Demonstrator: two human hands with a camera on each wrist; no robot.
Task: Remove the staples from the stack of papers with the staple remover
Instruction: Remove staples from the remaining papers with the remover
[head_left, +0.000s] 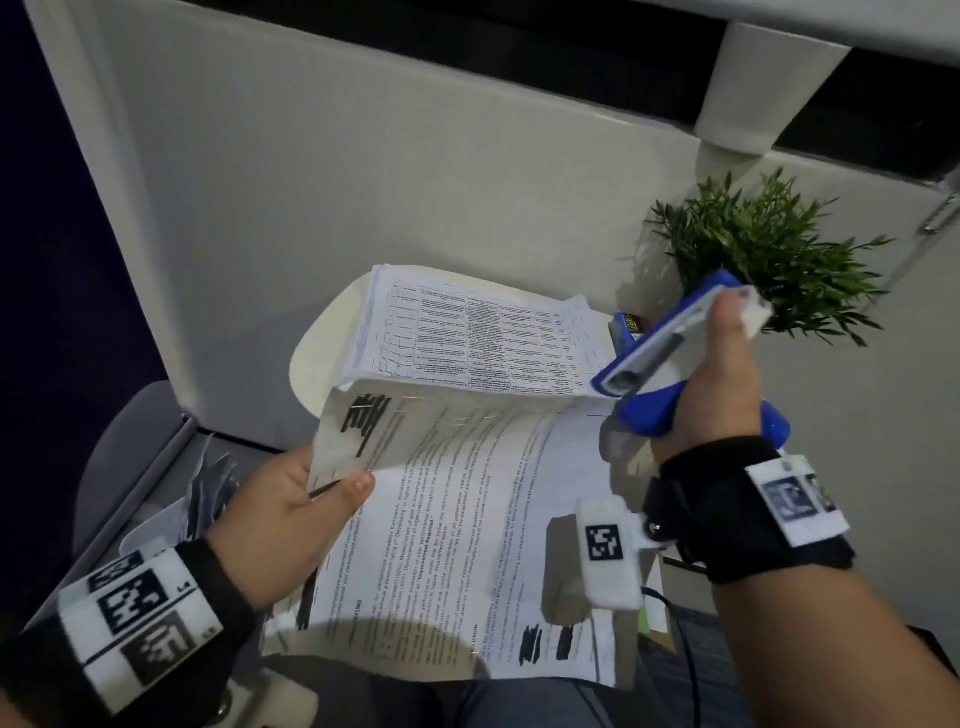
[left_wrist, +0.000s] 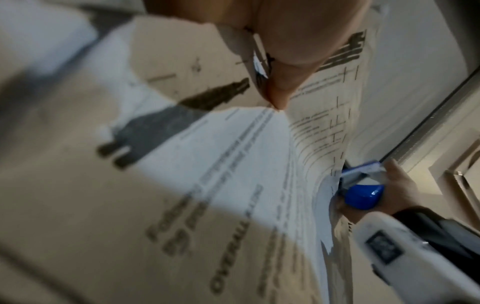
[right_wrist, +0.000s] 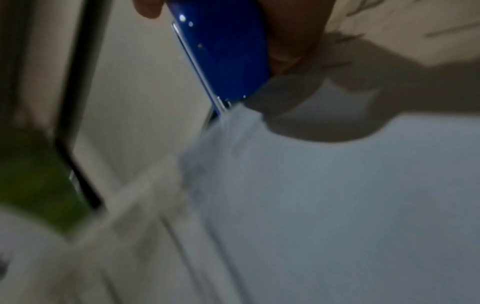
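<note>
Fingers hidden — left hand (head_left: 283, 512) pinches papers (head_left: 467, 519), right hand (head_left: 719, 384) clenches blue tool (head_left: 670, 348) — both wrist views blurred.

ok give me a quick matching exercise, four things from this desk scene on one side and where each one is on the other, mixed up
Things:
1. blue staple tool
2. stapled papers
3. green plant
4. second paper stack

Places:
A. lying flat on the desk, behind the held papers
B. gripped in the right hand
C. far right of the desk, by the wall
D. held up by the left hand

Pairs: 1-B, 2-D, 3-C, 4-A
</note>
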